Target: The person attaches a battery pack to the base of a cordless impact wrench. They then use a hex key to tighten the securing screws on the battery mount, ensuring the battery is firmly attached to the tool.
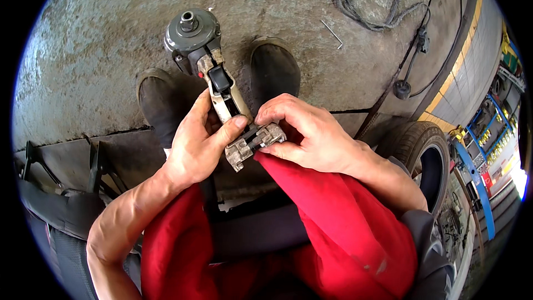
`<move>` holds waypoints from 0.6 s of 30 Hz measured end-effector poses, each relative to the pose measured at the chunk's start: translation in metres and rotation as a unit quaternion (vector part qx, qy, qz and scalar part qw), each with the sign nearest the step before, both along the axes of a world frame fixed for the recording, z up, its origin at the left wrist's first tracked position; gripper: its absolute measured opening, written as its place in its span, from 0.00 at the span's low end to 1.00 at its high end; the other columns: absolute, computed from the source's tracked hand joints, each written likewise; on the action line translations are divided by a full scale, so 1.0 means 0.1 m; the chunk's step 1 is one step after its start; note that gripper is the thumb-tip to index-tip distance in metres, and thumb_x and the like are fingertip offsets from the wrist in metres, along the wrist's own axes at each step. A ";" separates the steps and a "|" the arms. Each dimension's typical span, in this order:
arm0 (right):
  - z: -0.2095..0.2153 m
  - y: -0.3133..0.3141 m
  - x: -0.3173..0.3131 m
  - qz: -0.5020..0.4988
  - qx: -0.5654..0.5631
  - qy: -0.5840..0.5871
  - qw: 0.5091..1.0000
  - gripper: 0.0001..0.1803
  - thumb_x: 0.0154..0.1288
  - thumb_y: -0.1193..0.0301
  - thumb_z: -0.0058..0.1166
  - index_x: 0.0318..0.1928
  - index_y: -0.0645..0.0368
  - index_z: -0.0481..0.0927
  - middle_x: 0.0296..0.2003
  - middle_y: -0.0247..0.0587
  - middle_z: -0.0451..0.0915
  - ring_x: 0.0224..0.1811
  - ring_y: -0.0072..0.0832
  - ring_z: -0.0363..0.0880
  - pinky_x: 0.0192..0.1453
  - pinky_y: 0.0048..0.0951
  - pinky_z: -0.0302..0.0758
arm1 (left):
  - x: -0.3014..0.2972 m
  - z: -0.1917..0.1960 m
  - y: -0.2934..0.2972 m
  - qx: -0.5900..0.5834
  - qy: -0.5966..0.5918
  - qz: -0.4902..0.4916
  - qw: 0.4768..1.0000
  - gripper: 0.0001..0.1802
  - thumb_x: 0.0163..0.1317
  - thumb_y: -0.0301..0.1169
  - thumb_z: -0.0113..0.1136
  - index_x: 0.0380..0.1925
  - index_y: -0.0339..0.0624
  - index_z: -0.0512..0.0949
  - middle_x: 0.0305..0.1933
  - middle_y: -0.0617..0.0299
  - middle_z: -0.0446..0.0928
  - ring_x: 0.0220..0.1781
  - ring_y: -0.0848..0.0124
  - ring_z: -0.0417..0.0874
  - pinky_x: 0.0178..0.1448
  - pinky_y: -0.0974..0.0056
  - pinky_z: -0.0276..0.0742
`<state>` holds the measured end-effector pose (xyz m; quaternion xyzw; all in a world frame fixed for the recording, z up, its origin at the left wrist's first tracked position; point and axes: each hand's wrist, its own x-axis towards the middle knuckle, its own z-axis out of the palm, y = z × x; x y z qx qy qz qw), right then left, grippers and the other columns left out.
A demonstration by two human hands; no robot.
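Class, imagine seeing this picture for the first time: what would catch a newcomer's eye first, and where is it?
Probably the bright red trousers, filling much of the lower centre. Next is the grimy power tool near the centre, held by the left grip and right grip. A dark tyre shows toward the right.

Premises are a workshop, in all appearance one for vehicle work. The concrete floor (pixel 111 44) is worn, stained and cracked. A tyre (pixel 408 144) stands at the right. A coiled dark cable (pixel 383 25) and an L-shaped metal key (pixel 332 34) lie loose on the floor. At the far right, a blue metal rack (pixel 499 112) carries small yellow items. A grimy power tool (pixel 194 33) and red work trousers (pixel 344 211) support the finding.
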<state>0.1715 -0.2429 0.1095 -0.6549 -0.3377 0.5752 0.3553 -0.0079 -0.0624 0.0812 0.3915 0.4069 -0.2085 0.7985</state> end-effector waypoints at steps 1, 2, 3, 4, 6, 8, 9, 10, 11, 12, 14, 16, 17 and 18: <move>-0.04 -0.04 0.02 0.005 0.005 -0.006 1.000 0.24 0.67 0.71 0.73 0.59 0.56 0.77 0.54 0.41 0.80 0.50 0.43 0.86 0.52 0.42 0.85 | 0.03 -0.04 -0.02 0.002 -0.009 0.000 1.000 0.35 0.78 0.27 0.67 0.78 0.32 0.62 0.61 0.56 0.82 0.63 0.70 0.84 0.70 0.60 0.82; -0.08 -0.08 0.03 0.009 0.010 -0.013 1.000 0.24 0.67 0.71 0.73 0.59 0.56 0.77 0.54 0.41 0.80 0.50 0.43 0.86 0.51 0.42 0.85 | 0.07 -0.08 -0.05 0.002 -0.019 0.004 1.000 0.35 0.78 0.27 0.67 0.78 0.32 0.62 0.62 0.56 0.81 0.63 0.70 0.84 0.70 0.60 0.82; -0.11 -0.12 0.06 0.011 0.013 -0.020 1.000 0.24 0.67 0.71 0.73 0.59 0.55 0.77 0.55 0.40 0.80 0.50 0.42 0.86 0.51 0.42 0.85 | 0.09 -0.11 -0.08 0.011 -0.015 0.004 1.000 0.35 0.77 0.24 0.67 0.78 0.32 0.62 0.61 0.57 0.80 0.63 0.70 0.84 0.70 0.59 0.82; -0.14 -0.15 0.09 0.002 0.015 -0.017 1.000 0.24 0.67 0.71 0.73 0.59 0.56 0.77 0.55 0.40 0.79 0.50 0.42 0.86 0.51 0.41 0.85 | 0.13 -0.15 -0.11 0.018 -0.023 0.007 1.000 0.35 0.77 0.24 0.68 0.77 0.33 0.62 0.61 0.57 0.80 0.63 0.70 0.84 0.69 0.60 0.82; -0.17 -0.22 0.15 -0.018 0.016 -0.010 1.000 0.24 0.66 0.71 0.74 0.58 0.56 0.77 0.56 0.40 0.78 0.51 0.42 0.86 0.51 0.40 0.86 | 0.20 -0.24 -0.16 0.029 -0.038 0.014 0.999 0.36 0.75 0.23 0.69 0.77 0.33 0.62 0.60 0.58 0.80 0.62 0.71 0.83 0.69 0.60 0.82; -0.18 -0.27 0.23 -0.041 0.008 0.020 0.999 0.26 0.65 0.68 0.77 0.59 0.56 0.78 0.57 0.41 0.77 0.52 0.39 0.85 0.51 0.38 0.86 | 0.28 -0.33 -0.16 0.024 -0.056 0.017 0.998 0.37 0.73 0.24 0.72 0.76 0.33 0.64 0.60 0.60 0.80 0.62 0.71 0.82 0.68 0.61 0.80; -0.18 -0.29 0.28 -0.056 0.003 0.044 0.997 0.27 0.65 0.67 0.78 0.60 0.56 0.78 0.57 0.41 0.77 0.52 0.38 0.85 0.51 0.38 0.86 | 0.33 -0.38 -0.14 0.036 -0.072 -0.011 0.997 0.37 0.72 0.25 0.74 0.76 0.33 0.65 0.61 0.59 0.80 0.63 0.71 0.82 0.69 0.60 0.80; -0.16 -0.30 0.32 -0.065 -0.006 0.069 0.995 0.28 0.65 0.67 0.79 0.60 0.56 0.79 0.57 0.41 0.77 0.53 0.37 0.84 0.51 0.38 0.86 | 0.37 -0.43 -0.10 0.046 -0.067 -0.048 0.996 0.38 0.71 0.26 0.75 0.75 0.33 0.66 0.61 0.59 0.80 0.63 0.70 0.82 0.69 0.59 0.80; -0.17 -0.31 0.37 -0.053 0.006 0.050 0.997 0.30 0.66 0.60 0.79 0.63 0.56 0.80 0.57 0.41 0.78 0.52 0.34 0.83 0.51 0.37 0.84 | 0.42 -0.47 -0.07 0.060 -0.090 -0.064 0.992 0.38 0.70 0.29 0.77 0.74 0.33 0.68 0.62 0.57 0.81 0.65 0.69 0.82 0.72 0.58 0.78; -0.17 -0.31 0.41 -0.062 -0.017 0.052 0.997 0.30 0.67 0.59 0.78 0.63 0.57 0.80 0.56 0.42 0.78 0.51 0.34 0.83 0.51 0.37 0.84 | 0.48 -0.52 0.00 0.044 -0.106 -0.103 0.988 0.39 0.69 0.31 0.78 0.74 0.31 0.68 0.63 0.54 0.82 0.67 0.67 0.82 0.74 0.57 0.77; -0.20 -0.30 0.50 -0.078 -0.067 0.055 0.993 0.32 0.69 0.55 0.77 0.64 0.59 0.80 0.54 0.43 0.79 0.49 0.35 0.83 0.51 0.38 0.82 | 0.61 -0.61 0.06 0.051 -0.145 -0.132 0.979 0.41 0.68 0.35 0.80 0.74 0.30 0.69 0.64 0.50 0.83 0.68 0.64 0.82 0.75 0.56 0.77; -0.29 -0.28 0.55 -0.128 -0.159 0.023 0.979 0.41 0.68 0.47 0.76 0.64 0.68 0.79 0.52 0.50 0.82 0.51 0.38 0.83 0.57 0.41 0.81 | 0.72 -0.66 0.11 0.060 -0.158 -0.194 0.966 0.44 0.66 0.37 0.81 0.75 0.30 0.70 0.67 0.46 0.81 0.70 0.59 0.83 0.75 0.54 0.78; -0.35 -0.26 0.55 -0.145 -0.120 0.033 0.982 0.43 0.67 0.46 0.76 0.67 0.69 0.77 0.56 0.52 0.83 0.56 0.39 0.84 0.62 0.41 0.81 | 0.77 -0.67 0.12 0.063 -0.176 -0.208 0.960 0.44 0.66 0.37 0.81 0.75 0.31 0.70 0.67 0.46 0.81 0.70 0.58 0.83 0.75 0.53 0.78; -0.40 -0.25 0.55 -0.154 -0.101 0.053 0.981 0.46 0.67 0.45 0.76 0.69 0.70 0.75 0.60 0.55 0.83 0.61 0.41 0.84 0.67 0.42 0.81 | 0.81 -0.66 0.12 0.064 -0.186 -0.222 0.955 0.44 0.65 0.38 0.82 0.75 0.31 0.70 0.68 0.45 0.81 0.70 0.56 0.83 0.75 0.53 0.79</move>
